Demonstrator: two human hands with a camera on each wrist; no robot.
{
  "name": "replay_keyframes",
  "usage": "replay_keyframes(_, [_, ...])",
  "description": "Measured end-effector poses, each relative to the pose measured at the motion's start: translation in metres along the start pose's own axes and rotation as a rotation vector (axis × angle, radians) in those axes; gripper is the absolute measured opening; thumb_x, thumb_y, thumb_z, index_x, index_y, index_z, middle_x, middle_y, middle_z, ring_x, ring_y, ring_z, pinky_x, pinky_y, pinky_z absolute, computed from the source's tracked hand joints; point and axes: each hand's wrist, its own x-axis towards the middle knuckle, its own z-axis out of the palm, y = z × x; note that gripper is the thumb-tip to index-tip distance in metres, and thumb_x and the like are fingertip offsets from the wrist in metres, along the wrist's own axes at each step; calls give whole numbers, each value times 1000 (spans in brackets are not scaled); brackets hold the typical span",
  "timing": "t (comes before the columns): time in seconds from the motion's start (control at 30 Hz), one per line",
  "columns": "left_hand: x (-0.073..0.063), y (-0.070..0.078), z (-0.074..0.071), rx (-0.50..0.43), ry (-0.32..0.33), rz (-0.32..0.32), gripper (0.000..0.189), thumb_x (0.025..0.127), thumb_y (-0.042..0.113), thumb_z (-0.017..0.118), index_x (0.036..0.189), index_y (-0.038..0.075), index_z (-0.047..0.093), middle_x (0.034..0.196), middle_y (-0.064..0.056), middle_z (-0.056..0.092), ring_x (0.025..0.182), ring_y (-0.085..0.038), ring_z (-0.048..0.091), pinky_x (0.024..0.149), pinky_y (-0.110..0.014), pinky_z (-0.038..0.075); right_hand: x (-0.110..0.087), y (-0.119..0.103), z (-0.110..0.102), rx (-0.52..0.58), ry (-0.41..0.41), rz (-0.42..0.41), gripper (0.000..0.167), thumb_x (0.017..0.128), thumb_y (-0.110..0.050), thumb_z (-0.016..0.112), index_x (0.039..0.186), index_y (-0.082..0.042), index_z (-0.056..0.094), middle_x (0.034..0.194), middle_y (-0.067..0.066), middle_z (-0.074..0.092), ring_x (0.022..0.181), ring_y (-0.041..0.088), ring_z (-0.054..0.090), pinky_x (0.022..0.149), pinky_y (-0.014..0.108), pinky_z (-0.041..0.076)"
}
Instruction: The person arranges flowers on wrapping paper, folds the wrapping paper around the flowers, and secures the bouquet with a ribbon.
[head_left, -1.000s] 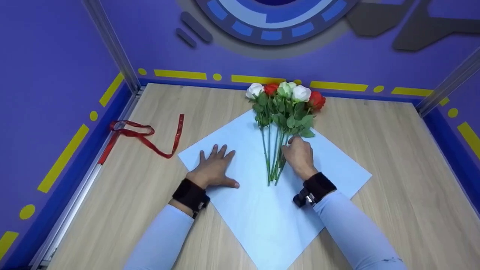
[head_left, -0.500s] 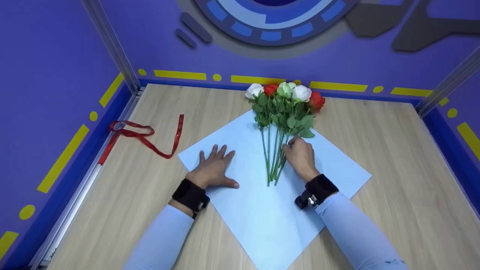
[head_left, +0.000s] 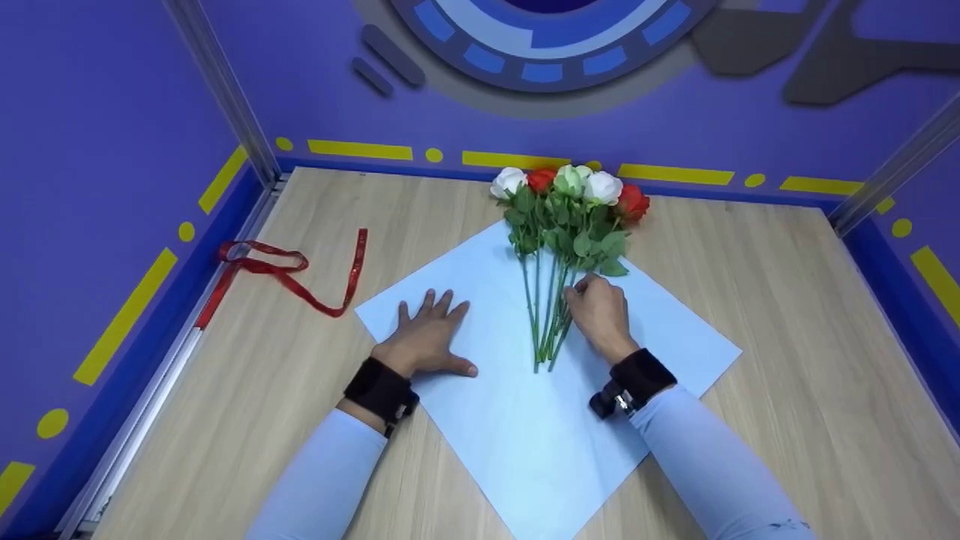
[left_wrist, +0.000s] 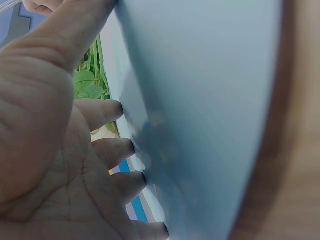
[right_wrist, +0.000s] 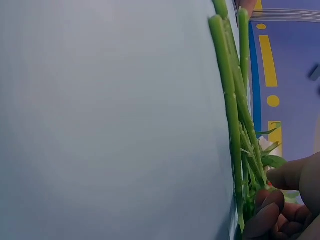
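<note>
A bunch of roses point(head_left: 574, 217) in white, red and pale green lies on a light-blue paper sheet point(head_left: 517, 442), blooms toward the back wall. Its green stems point(right_wrist: 231, 95) point toward the person and cross near their cut ends. My right hand point(head_left: 600, 311) pinches a stem at the bunch's right side, just below the leaves; the curled fingers point(right_wrist: 270, 212) partly hide it. Spread wide, my left hand point(head_left: 427, 337) rests on the left part of the sheet. In the left wrist view its fingertips point(left_wrist: 114, 109) touch the paper.
A loose red ribbon point(head_left: 285, 274) lies looped at the table's left, one end at the metal edge. Purple panels with yellow marks point(head_left: 360, 149) stand behind and at both sides. The wooden table point(head_left: 825, 390) extends around the sheet.
Over the last second my right wrist has shifted very slightly to the right. My left hand, the roses and the paper stay in place.
</note>
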Motion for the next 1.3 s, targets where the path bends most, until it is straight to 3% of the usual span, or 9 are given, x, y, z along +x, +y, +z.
replay_keyframes(0.2, [0, -1, 0, -9, 4, 2, 114, 81, 62, 85, 168, 16, 29, 176, -18, 15, 163, -44, 6, 122, -77, 5, -2, 4, -3, -1, 16, -3, 27, 103, -26, 65, 93, -3, 72, 75, 10, 68, 70, 29, 64, 69, 42, 50])
replay_keyframes(0.47, [0, 1, -2, -3, 5, 7, 115, 80, 64, 85, 168, 15, 29, 176, -19, 16, 163, -45, 7, 122, -78, 7, -17, 21, -15, -5, -52, -29, 25, 101, -23, 65, 105, 0, 75, 97, 17, 77, 89, 34, 71, 81, 48, 55])
replay_keyframes(0.73, [-8, -1, -1, -4, 40, 53, 114, 79, 62, 87, 167, 14, 32, 175, -20, 18, 163, -44, 8, 120, -80, 6, -40, 45, -35, -39, -145, -75, 18, 99, -14, 63, 100, 0, 75, 93, 14, 75, 79, 26, 67, 69, 37, 52])
replay_keyframes(0.93, [-25, -3, 3, -11, 65, 125, 97, 85, 49, 87, 163, 15, 42, 173, -16, 27, 163, -36, 15, 125, -71, 14, -64, 61, -53, -103, -172, -127, 13, 98, -11, 65, 100, -3, 75, 90, 10, 73, 79, 23, 66, 70, 38, 53])
replay_keyframes(1.03, [-37, -3, 5, 0, 86, 187, 77, 88, 38, 87, 154, 13, 56, 167, -15, 41, 161, -34, 26, 126, -66, 21, -79, 68, -60, -129, -181, -161, 8, 98, -9, 68, 101, -5, 75, 92, 7, 73, 84, 22, 67, 76, 40, 54])
replay_keyframes(1.2, [-54, -4, 7, 42, 125, 345, 38, 86, 21, 87, 121, 9, 77, 135, -11, 69, 138, -31, 56, 119, -52, 40, -102, 78, -72, -147, -236, -210, 9, 96, -6, 73, 104, -8, 76, 96, 2, 70, 87, 16, 64, 77, 37, 53])
replay_keyframes(1.3, [-61, -6, 6, 16, 90, 385, 39, 81, 19, 90, 117, 11, 77, 127, -8, 68, 129, -30, 59, 115, -50, 43, -111, 84, -79, -154, -291, -227, 12, 96, -7, 73, 107, -10, 76, 98, -1, 68, 87, 12, 61, 76, 33, 52])
